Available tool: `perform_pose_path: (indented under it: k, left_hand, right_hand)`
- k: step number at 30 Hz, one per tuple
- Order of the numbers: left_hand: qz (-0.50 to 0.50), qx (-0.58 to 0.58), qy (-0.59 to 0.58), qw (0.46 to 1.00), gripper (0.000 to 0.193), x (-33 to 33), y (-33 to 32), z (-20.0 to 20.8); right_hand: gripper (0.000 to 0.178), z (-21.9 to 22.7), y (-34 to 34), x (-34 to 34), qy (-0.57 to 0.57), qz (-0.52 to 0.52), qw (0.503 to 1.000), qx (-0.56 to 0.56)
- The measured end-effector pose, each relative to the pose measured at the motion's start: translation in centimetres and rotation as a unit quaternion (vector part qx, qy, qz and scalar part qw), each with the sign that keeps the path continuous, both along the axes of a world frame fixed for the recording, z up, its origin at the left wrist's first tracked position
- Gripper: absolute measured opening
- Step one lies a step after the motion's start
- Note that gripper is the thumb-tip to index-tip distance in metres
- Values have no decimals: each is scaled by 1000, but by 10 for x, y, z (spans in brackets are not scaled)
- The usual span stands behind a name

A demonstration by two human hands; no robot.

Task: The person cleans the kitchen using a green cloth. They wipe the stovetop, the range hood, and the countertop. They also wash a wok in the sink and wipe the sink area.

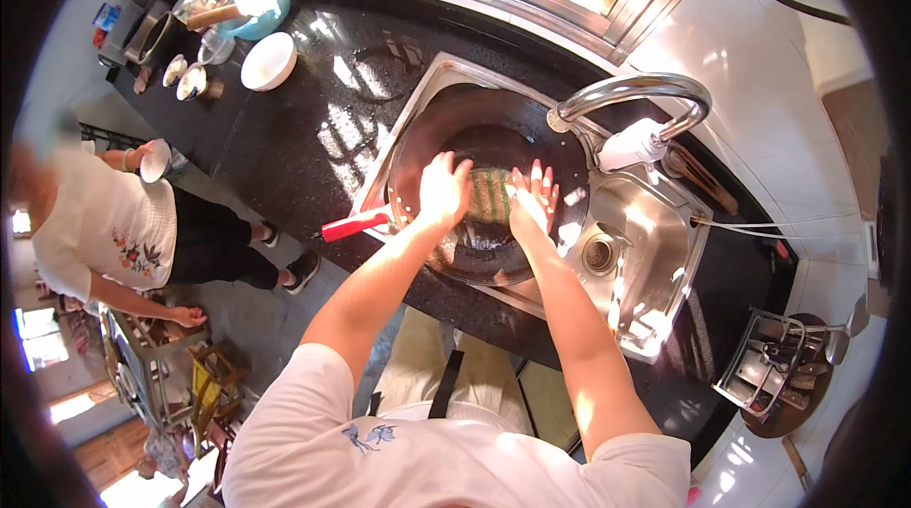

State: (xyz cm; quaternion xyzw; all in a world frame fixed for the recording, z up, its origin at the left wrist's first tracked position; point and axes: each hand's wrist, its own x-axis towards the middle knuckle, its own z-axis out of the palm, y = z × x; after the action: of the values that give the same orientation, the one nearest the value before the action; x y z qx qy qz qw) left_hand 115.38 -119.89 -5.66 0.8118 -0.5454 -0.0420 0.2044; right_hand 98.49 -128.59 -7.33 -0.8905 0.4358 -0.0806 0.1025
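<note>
A large dark wok (432, 133) with a red handle (356, 224) sits over the left basin of the steel sink. Inside it lies a green and brown striped scrubbing cloth (491, 197), spread between my two hands. My left hand (444, 189) is closed on the cloth's left edge, its fingertips partly hidden. At the right edge my right hand (533, 201) touches the cloth, fingers stretched out and apart. Beneath the cloth, the bottom of the wok looks wet and shiny.
A chrome faucet (634, 91) arches behind the right basin (638, 223). On the black counter (285, 129) stand a white bowl (269, 61) and a blue basin (261, 22). A rack of utensils (762, 363) is at right. Another person (123, 223) stands at left, holding a white bowl.
</note>
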Motion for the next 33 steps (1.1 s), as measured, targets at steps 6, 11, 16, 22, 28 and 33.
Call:
perform_pose_path:
  k: [6,11,16,22,28,33]
  left_hand:
    - [-39,-18,-21,999,49,-9,-4,-35]
    - [83,-19,202,976,19,-16,-19,-38]
    - [186,-138,890,392,37,-14,-41,-60]
    - [113,-127,936,309,41,-24,-48,-60]
    - [216,-94,805,545,30,-6,-42,-41]
    - [286,-62,869,399,25,-21,-54,-29]
  right_hand:
    - [49,-37,-12,18,25,58,995,77]
    - [33,-2,-16,45,-220,-57,944,239]
    - [16,71,22,75,-305,-21,907,289]
    - [43,17,-2,102,-148,-125,979,64]
    - [34,8,8,106,-271,-155,942,122]
    - [37,-8,-25,101,-230,-192,940,160]
